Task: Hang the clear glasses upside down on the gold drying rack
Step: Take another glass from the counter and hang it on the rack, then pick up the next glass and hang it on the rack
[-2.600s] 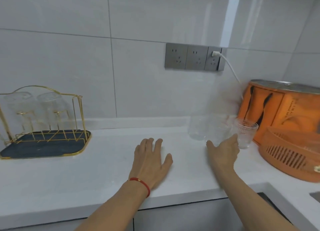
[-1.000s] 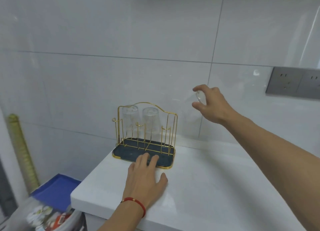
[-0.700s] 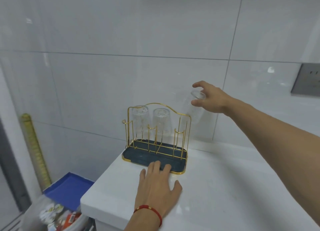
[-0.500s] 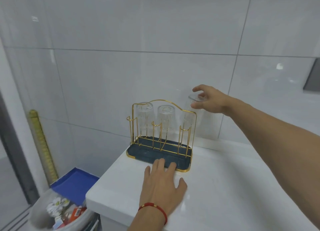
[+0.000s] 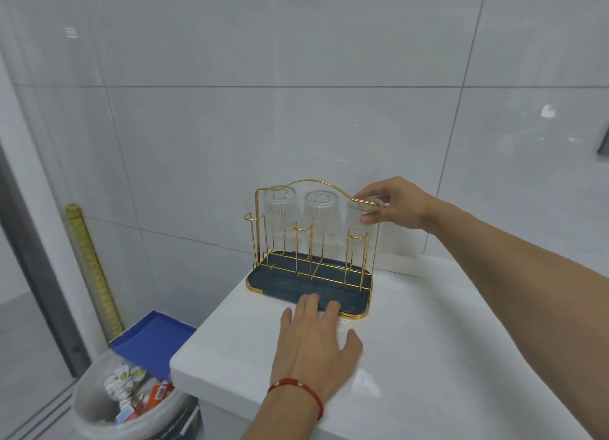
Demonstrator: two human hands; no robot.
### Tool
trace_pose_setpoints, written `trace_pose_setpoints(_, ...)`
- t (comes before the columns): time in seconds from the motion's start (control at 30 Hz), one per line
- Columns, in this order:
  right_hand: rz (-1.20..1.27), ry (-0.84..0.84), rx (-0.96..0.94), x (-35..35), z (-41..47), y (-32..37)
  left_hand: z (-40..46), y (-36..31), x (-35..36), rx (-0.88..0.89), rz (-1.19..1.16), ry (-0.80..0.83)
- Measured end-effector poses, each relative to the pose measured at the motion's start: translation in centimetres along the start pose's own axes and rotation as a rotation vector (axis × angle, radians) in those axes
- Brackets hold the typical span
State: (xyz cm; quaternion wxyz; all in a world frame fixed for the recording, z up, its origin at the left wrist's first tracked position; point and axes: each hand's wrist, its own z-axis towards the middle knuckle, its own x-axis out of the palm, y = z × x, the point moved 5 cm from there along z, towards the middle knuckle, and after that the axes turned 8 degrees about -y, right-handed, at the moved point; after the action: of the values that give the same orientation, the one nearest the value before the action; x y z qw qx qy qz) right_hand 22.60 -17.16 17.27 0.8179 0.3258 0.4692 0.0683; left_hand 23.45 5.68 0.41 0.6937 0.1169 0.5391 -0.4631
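The gold drying rack (image 5: pixel 359 315) with a dark blue tray stands at the left end of the white counter, against the tiled wall. Two clear ribbed glasses (image 5: pixel 280 215) (image 5: pixel 320 217) hang upside down on its back pegs. My right hand (image 5: pixel 395 204) grips the base of a third clear glass (image 5: pixel 357 225), held upside down over the back right peg. My left hand (image 5: pixel 316 344) lies flat on the counter in front of the rack, fingertips touching the tray's front edge.
The counter (image 5: pixel 428 357) ends just left of the rack. Below that edge stand a bin full of rubbish (image 5: pixel 131 403) and a blue lid or board (image 5: pixel 151 341). A yellow ruler-like strip (image 5: pixel 92 268) leans at the wall.
My right hand brought the glass from the right side of the counter to the rack and lowered it upside down onto the right peg. My left hand slid along to the tray's front edge.
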Motion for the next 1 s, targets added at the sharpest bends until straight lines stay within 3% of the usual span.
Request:
trace_pose_setpoints(0.13,-0.018,-0.042,-0.015,0.0,-0.7,-0.1,0.0,0.0,-0.2,0.005,-0.023,-0.026)
trace_pose_setpoints(0.3,-0.087,-0.309,-0.055,-3.7,-5.3,-2.0,-0.3,-0.4,-1.3,0.062,-0.062,-0.081)
trace_pose_setpoints(0.47,-0.167,-0.311,0.001,-6.2,-14.8,-6.8,-1.2,-3.7,-2.3,0.245,-0.076,-0.192)
trace_pose_setpoints(0.57,-0.193,-0.432,0.114,-8.1,-20.7,-9.7,-1.3,-9.6,-1.2,0.250,-0.215,-0.197)
trace_pose_setpoints(0.7,-0.127,-0.789,0.348,-10.7,-29.1,-13.6,-2.4,-18.9,1.7,0.286,-0.369,-0.114)
trace_pose_setpoints(0.83,-0.003,-1.066,0.659,-12.6,-35.9,-18.2,-3.4,-24.9,4.5,0.421,-0.295,-0.062)
trace_pose_setpoints(0.9,0.059,-1.102,0.791,-13.4,-37.0,-19.9,-3.6,-25.9,5.7,0.476,-0.235,-0.036)
trace_pose_setpoints(1.0,0.118,-1.012,0.851,-14.7,-35.8,-21.7,-3.5,-25.8,6.8,0.434,-0.248,0.017)
